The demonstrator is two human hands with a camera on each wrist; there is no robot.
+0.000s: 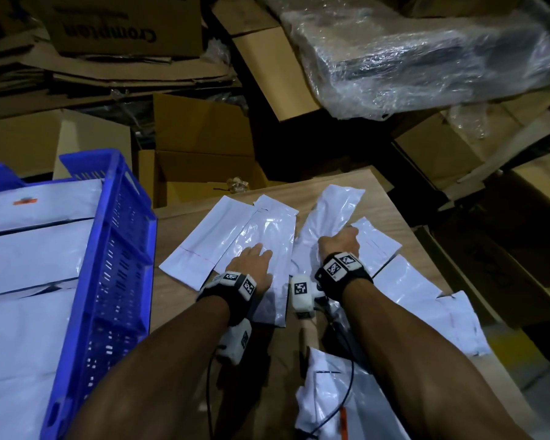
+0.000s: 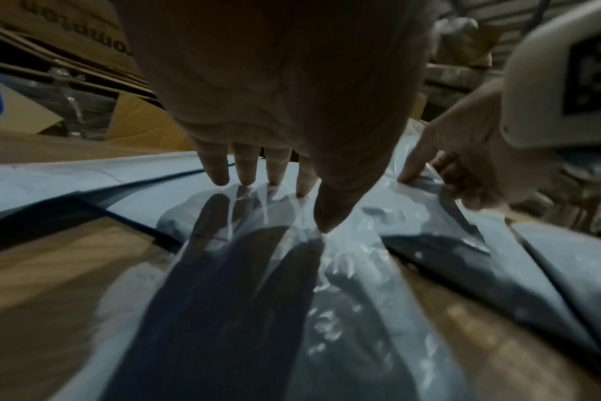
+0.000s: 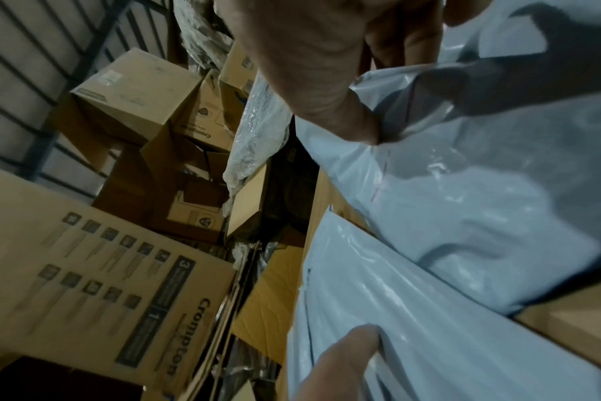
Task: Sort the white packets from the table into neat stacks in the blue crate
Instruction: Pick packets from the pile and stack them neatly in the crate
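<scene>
Several white packets lie scattered on the wooden table. My left hand presses flat with straight fingers on a glossy white packet in the middle of the table. My right hand grips a crumpled white packet, its thumb pinching the plastic. The blue crate stands at the left, with white packets stacked flat inside it.
More white packets lie at the table's right and one near the front edge. Cardboard boxes and a plastic-wrapped bundle crowd the floor beyond the table. Cables hang from the wrist cameras.
</scene>
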